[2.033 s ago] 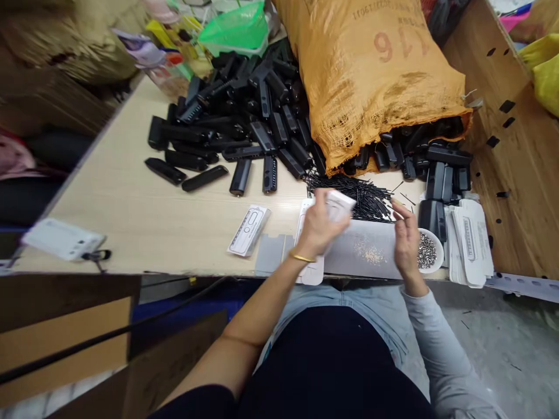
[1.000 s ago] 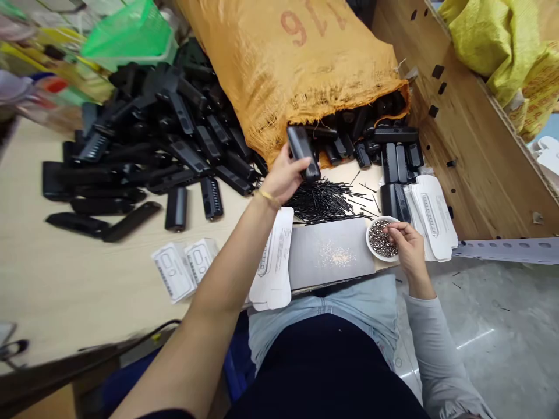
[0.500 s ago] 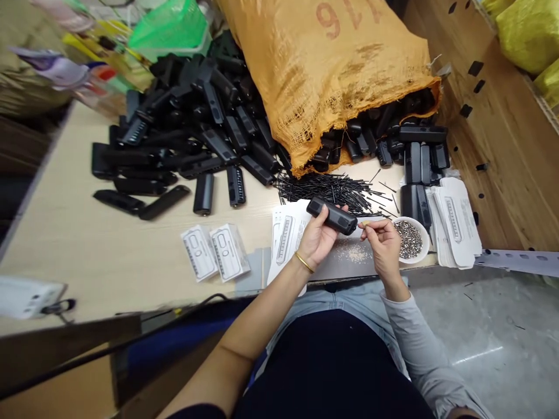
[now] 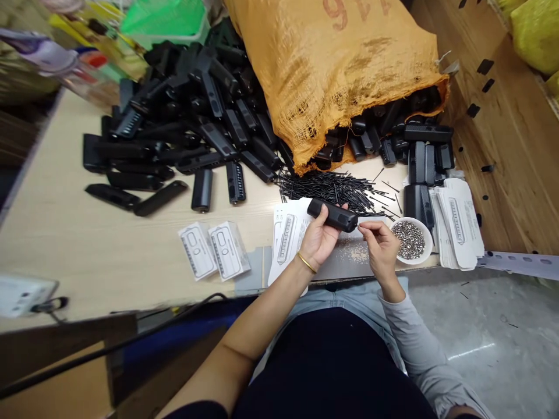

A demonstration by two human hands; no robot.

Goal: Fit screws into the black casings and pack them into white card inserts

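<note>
While the left hand [image 4: 322, 237] is to the left of the white bowl [image 4: 429, 240], palm turned up, its grip is wrapped around a black casing [image 4: 334, 216], the thumb across the top. That casing slants, with its lower end pointing toward the bowl. Close against the bowl's left side, the right hand [image 4: 381, 249] has its grip pinched at the casing's end; whether something tiny sits between the fingertips cannot be told.

Small metal parts [image 4: 409, 240] fill the bowl. To the bowl's left, a gray sheet [image 4: 343, 266] bears pale crumbs [image 4: 358, 253]; farther left on the tabletop [image 4: 144, 256] stand two small printed boxes [image 4: 212, 251]. Thin black sticks [image 4: 336, 189] lie heaped beyond the bowl to its left, and an orange sack [image 4: 345, 75] spills more casings [image 4: 371, 139] beyond the bowl. Flat white cartons [image 4: 463, 224] are stacked just right of it.
</note>
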